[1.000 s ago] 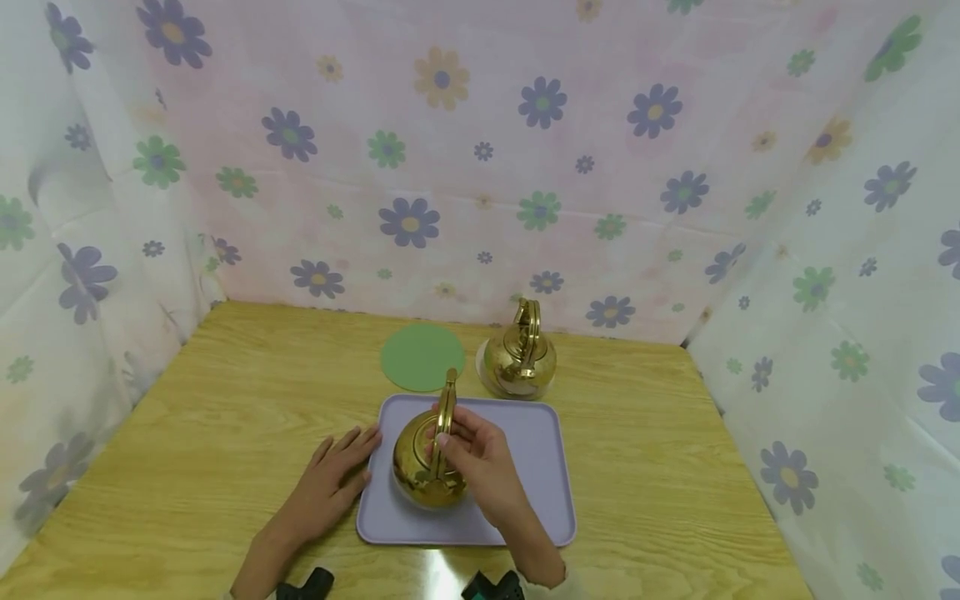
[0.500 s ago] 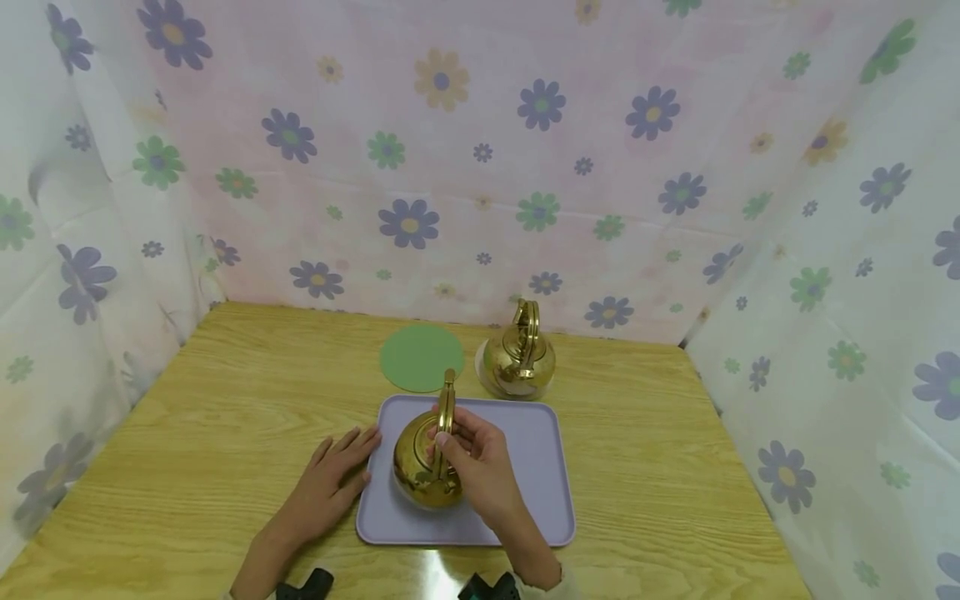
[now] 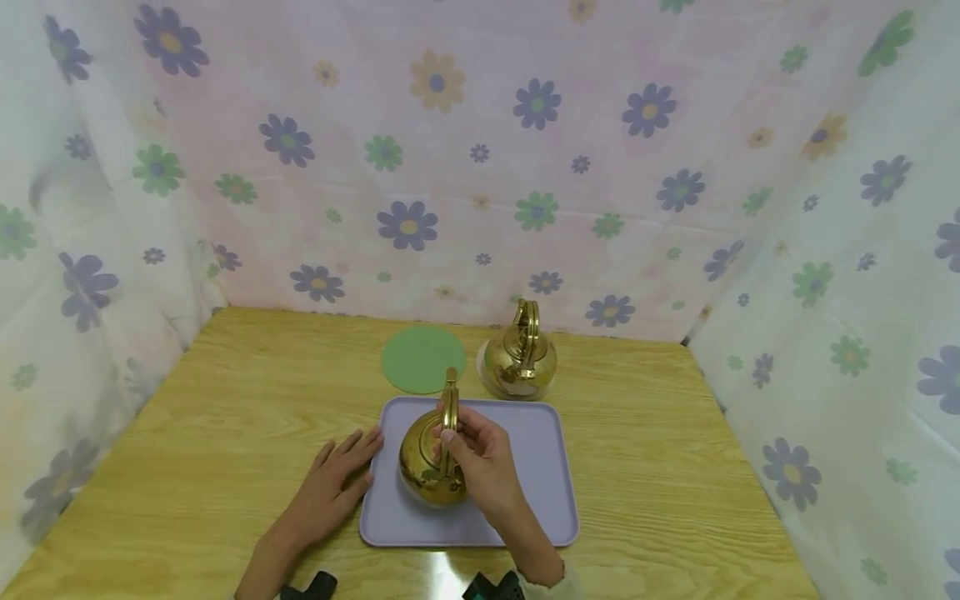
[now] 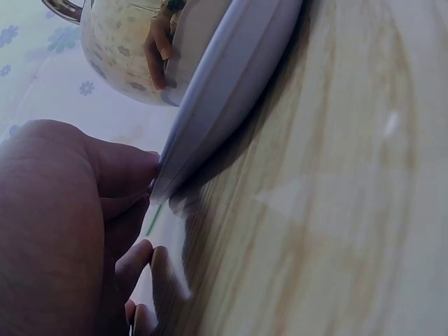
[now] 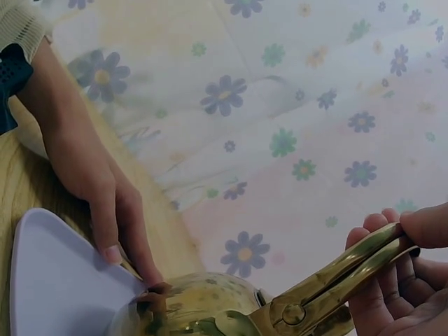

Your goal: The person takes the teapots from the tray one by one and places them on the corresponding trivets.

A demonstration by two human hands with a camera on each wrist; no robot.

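A shiny gold kettle [image 3: 420, 467] is at the left-middle of a pale purple tray [image 3: 546, 467]. In the head view my right hand [image 3: 486, 467] grips its upright handle between thumb and fingers. The right wrist view shows the gold handle [image 5: 325, 276] held near its top by my right hand [image 5: 402, 290]. Whether the kettle's base touches the tray cannot be told. My left hand [image 3: 330, 483] lies with fingers extended at the tray's left edge. Up close, the left wrist view has my left hand [image 4: 56, 210] touching the tray's rim [image 4: 217, 98].
A second gold kettle [image 3: 513, 362] stands behind the tray on a pale round mat [image 3: 482, 375]. Left of it lies a round green mat [image 3: 423, 358]. Everything is on a wood-grain table [image 3: 652, 467], with flowered curtains [image 3: 480, 100] around the back and sides.
The gripped kettle has shifted very slightly to the right on the tray, together with my right hand. My left hand keeps its place at the tray's edge.
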